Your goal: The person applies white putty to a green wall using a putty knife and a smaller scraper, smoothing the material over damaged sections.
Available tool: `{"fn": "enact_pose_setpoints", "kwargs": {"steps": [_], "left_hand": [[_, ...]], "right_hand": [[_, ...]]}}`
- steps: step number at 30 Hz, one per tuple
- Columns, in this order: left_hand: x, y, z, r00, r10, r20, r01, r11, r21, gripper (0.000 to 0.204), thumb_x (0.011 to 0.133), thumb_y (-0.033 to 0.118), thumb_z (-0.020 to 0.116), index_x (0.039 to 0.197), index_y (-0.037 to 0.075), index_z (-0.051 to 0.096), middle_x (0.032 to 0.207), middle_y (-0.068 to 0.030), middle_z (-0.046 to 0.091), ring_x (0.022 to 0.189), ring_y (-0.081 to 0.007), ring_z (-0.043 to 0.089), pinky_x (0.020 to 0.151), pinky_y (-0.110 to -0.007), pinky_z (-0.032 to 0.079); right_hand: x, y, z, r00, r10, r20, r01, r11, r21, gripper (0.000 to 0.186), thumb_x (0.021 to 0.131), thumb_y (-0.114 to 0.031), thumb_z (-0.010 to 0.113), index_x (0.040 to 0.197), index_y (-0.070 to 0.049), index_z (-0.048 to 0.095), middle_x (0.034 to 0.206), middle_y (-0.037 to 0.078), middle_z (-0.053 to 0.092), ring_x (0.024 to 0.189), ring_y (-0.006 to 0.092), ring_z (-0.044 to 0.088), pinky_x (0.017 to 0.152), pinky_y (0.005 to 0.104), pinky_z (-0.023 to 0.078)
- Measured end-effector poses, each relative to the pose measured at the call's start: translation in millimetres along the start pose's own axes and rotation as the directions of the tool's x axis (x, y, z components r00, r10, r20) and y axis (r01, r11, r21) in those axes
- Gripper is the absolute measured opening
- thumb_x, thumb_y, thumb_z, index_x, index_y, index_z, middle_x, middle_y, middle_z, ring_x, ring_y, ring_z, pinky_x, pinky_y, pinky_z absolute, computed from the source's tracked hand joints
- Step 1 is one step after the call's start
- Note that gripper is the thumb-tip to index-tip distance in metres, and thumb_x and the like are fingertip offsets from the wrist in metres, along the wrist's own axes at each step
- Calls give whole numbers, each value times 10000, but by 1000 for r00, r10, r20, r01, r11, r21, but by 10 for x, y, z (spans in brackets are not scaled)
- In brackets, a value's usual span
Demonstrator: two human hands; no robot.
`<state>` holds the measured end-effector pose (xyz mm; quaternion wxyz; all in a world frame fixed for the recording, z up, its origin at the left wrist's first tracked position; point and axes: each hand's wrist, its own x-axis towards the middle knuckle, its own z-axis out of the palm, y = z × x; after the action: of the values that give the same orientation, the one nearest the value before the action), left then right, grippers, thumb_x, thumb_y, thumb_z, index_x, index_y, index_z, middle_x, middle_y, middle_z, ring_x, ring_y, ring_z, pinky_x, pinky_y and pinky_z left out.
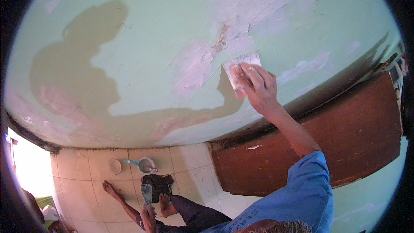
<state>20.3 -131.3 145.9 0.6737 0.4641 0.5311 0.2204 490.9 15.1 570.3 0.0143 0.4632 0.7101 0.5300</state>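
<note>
My right hand (261, 87) is raised to the pale green wall (155, 56), its fingers closed on a wide, flat putty spreader (254, 58) smeared white. The spreader lies against the wall just below a crack with a brown broken spot (221, 39). Around it are whitish filler patches (194, 67). Low down, my left hand (148, 219) is wrapped round the handle of a putty knife (147, 193), whose greyish blade points away from me, over the floor. My shadow falls on the wall at the left.
On the tiled floor (101, 190) stand a small pail (140, 169) with a blue-handled tool across it and a shallow round dish (115, 166). A black bag or cloth (160, 185) lies close to my feet. A brown wooden panel (302, 146) runs along the right. Bright light enters at left.
</note>
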Motion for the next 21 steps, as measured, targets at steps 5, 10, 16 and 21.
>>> {"fn": "enact_pose_setpoints", "kwargs": {"steps": [5,10,16,21], "left_hand": [[54,-363,7,997,-23,-71,24,1000,17,317,1020,239,498,1227,11,570,779,-47,632,594,-116,549,538,-277,450],[75,-51,18,998,59,-34,-58,998,22,355,1019,227,461,1253,-12,580,737,-54,585,631,-125,540,570,-298,449],[80,-80,-75,999,41,-32,-41,999,11,324,1027,237,467,1208,-7,580,749,-49,598,602,-118,531,544,-286,444],[111,-38,-68,999,39,-12,-38,998,42,307,1025,259,501,1185,5,569,751,-31,605,566,-106,530,498,-274,440]], "right_hand": [[468,277,-378,978,143,-153,-155,986,-66,435,820,-126,685,1254,-143,663,1267,46,567,1119,274,544,918,407,459],[741,48,-272,971,190,-142,-198,979,-44,411,768,-55,736,1178,-79,703,1236,83,606,1091,236,580,960,409,435],[121,32,-231,1000,-10,21,11,1000,-6,286,827,-237,692,1105,-172,720,1274,-13,590,1154,212,548,870,369,452],[494,683,-200,955,-261,-142,247,963,-113,352,825,-260,693,1175,-218,691,1298,-35,572,1204,185,525,882,355,421]]}}
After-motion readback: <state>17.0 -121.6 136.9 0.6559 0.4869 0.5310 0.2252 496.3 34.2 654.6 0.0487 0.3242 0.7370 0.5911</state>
